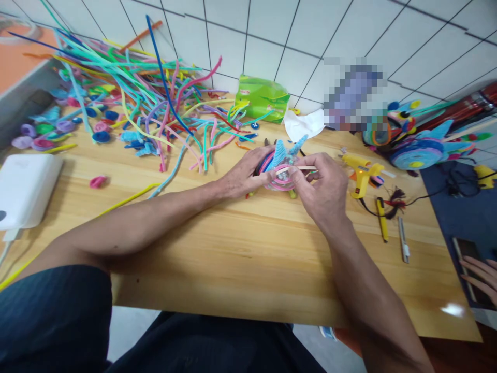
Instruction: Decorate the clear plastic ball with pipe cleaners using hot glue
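Between my hands, above the wooden table, is a small round craft figure (pixel 280 155) wrapped in blue, pink and dark fuzzy strips, with light blue points on top. My left hand (pixel 248 171) is closed around its left side, thumb on the pink ring at the front. My right hand (pixel 324 184) pinches a thin pale wooden stick (pixel 306 168) between thumb and fingers. The stick's left end lies against the clear area inside the pink ring. My fingers partly cover the figure, so its right side is hidden.
Tangled pipe cleaners (pixel 135 88) fill the back left. A yellow glue gun (pixel 363 173), a yellow cutter (pixel 382 220) and a grey cutter (pixel 403 241) lie right. Finished-looking fuzzy figures (pixel 415 152) stand behind. A white power bank (pixel 29 189) sits left; another person's hand (pixel 481 274) shows right.
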Tool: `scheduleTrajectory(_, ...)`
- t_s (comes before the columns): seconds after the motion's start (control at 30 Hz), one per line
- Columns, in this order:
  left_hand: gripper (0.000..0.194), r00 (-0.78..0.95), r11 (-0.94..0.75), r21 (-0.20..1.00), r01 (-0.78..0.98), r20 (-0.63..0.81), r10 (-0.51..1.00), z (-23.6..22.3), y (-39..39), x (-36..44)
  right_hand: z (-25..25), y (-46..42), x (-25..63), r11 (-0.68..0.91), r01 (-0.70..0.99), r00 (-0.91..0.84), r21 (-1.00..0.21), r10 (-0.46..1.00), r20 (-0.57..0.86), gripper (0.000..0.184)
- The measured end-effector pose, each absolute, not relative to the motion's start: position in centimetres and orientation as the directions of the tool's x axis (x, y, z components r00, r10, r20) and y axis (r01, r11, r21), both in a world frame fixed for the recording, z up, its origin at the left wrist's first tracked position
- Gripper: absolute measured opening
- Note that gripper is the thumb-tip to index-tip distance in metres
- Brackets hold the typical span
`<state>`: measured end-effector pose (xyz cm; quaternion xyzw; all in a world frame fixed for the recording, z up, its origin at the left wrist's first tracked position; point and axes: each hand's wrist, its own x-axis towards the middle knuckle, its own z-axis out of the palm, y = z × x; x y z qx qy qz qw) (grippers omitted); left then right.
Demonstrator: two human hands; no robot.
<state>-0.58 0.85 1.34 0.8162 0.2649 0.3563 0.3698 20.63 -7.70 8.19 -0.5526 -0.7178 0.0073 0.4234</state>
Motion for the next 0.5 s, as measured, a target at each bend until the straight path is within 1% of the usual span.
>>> scheduleTrajectory(0.3, 0.088, 0.608, -0.632, 0.755, 0.174, 0.423, 0.672, 0.32, 1.06, -0.46, 7.81, -7.57, 20.41, 0.365, 0.787, 0.001, -0.498, 0.805, 0.593, 0.015)
scheduleTrajectory(0.5, 0.088, 0.599, -0.647, 0.743, 0.168, 0.445, 0.666, 0.59, 0.81, -0.35, 7.72, -7.71, 20.13, 0.356, 0.758, 0.036, -0.546, 0.814, 0.580, 0.014)
